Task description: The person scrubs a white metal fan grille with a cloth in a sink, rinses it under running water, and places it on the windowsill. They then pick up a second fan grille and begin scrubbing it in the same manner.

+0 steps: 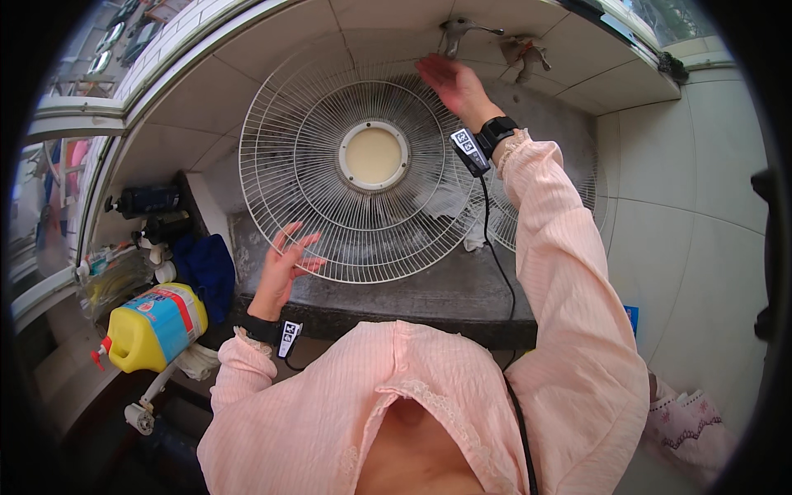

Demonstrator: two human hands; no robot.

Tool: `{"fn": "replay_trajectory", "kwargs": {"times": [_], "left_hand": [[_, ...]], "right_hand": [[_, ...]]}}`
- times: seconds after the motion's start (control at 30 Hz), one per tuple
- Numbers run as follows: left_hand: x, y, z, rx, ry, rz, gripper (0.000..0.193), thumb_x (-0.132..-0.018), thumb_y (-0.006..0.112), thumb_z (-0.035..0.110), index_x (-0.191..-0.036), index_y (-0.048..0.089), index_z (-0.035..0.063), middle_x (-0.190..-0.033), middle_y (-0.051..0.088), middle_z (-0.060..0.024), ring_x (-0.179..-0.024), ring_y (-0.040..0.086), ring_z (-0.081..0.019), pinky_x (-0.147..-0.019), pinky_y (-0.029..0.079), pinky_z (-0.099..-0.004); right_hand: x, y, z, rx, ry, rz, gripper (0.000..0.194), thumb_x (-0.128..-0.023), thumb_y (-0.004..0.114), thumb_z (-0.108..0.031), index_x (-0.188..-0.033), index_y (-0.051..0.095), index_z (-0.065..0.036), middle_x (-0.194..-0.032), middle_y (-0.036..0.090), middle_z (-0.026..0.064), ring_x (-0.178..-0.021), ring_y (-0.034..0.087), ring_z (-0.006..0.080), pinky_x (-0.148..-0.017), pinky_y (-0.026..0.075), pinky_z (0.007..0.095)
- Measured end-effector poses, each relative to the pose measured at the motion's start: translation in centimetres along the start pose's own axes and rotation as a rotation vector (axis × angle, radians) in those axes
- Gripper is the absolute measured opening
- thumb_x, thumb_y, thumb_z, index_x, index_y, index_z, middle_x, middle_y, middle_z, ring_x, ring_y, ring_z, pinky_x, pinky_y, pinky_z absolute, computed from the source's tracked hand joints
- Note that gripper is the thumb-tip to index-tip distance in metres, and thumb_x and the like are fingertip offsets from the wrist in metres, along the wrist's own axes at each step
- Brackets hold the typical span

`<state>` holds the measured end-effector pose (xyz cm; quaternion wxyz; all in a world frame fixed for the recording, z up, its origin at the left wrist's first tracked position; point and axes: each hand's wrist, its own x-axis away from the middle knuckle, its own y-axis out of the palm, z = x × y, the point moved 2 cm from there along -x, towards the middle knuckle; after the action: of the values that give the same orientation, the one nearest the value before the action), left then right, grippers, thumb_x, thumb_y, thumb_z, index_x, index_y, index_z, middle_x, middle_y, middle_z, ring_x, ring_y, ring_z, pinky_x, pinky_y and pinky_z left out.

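Note:
A round white wire fan grille (297, 179) with a cream centre disc stands over the dark stone sink ledge. My left hand (288, 266) holds its lower left rim, the fingers reaching behind the wires. By the grille's upper right edge, my right hand (451, 83) is stretched flat just below a metal tap (456, 37); whether it touches the wires is hard to tell. Nothing shows in that palm. A second wire grille (504, 219) lies in the basin, partly hidden by my right forearm. Both wrists wear black straps with small cabled devices.
At left stand a yellow jug (158, 328) with a red cap, dark pump bottles (148, 201) and a blue cloth (207, 272). Another wall tap (529, 62) is wrapped in something ragged. The stone front edge (396, 315) runs before my body. Tiled wall (656, 142) bounds the right.

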<state>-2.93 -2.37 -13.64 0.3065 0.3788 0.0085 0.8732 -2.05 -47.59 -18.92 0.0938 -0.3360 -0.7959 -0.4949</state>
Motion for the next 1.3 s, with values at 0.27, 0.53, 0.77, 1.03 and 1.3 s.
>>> {"fn": "replay_trajectory", "kwargs": {"times": [0.27,0.53,0.77,1.03,1.3], "left_hand": [[-0.2,-0.6,-1.1,0.077,-0.010,-0.007,0.052,-0.091,0.055,0.011,-0.138,0.032,0.0070,-0.127,0.054,-0.0221,-0.087,0.069,-0.0310,-0.072,0.058,-0.0325],[-0.1,-0.4,-3.6,0.222,-0.038,-0.054,0.048,-0.092,0.053,0.008,-0.135,0.032,0.0075,-0.130,0.051,-0.0232,-0.090,0.068,-0.0338,-0.077,0.058,-0.0372],[1.7,-1.6,-2.6,0.146,-0.209,-0.232,0.061,-0.094,0.050,0.041,-0.143,0.026,0.0145,-0.139,0.043,-0.0174,-0.115,0.055,-0.0348,-0.084,0.054,-0.0422],[-4.7,-5.0,9.4,-0.140,-0.183,-0.332,0.065,-0.095,0.035,0.056,-0.149,0.018,0.0231,-0.142,0.039,-0.0193,-0.104,0.061,-0.0408,-0.066,0.060,-0.0365],[-2.1,-4.1,7.3,-0.369,-0.122,-0.234,0.069,-0.093,0.054,0.041,-0.148,0.018,0.0193,-0.138,0.045,-0.0187,-0.095,0.066,-0.0340,-0.062,0.058,-0.0281]], "right_hand": [[8.9,-1.5,0.6,1.435,0.077,-0.504,0.035,-0.092,0.055,-0.024,-0.112,0.061,0.004,-0.105,0.067,0.0135,-0.101,0.063,0.0268,-0.091,0.047,0.0364],[14.6,-10.3,0.8,1.179,-0.113,0.350,0.035,-0.094,0.056,-0.024,-0.121,0.048,-0.003,-0.101,0.065,0.0155,-0.087,0.067,0.0267,-0.074,0.052,0.0383],[12.6,-10.7,-1.1,0.854,0.151,-0.025,0.031,-0.098,0.047,-0.027,-0.122,0.049,-0.007,-0.093,0.068,0.0128,-0.079,0.069,0.0221,-0.065,0.056,0.0329],[3.3,-1.9,-3.5,1.242,0.306,-0.320,0.036,-0.094,0.055,-0.033,-0.116,0.057,-0.005,-0.092,0.069,0.0106,-0.081,0.068,0.0184,-0.064,0.053,0.0288],[-1.5,-0.7,-0.1,1.166,0.121,-0.397,0.031,-0.093,0.056,-0.026,-0.110,0.059,0.001,-0.107,0.065,0.0126,-0.090,0.063,0.0196,-0.078,0.052,0.0318]]}}
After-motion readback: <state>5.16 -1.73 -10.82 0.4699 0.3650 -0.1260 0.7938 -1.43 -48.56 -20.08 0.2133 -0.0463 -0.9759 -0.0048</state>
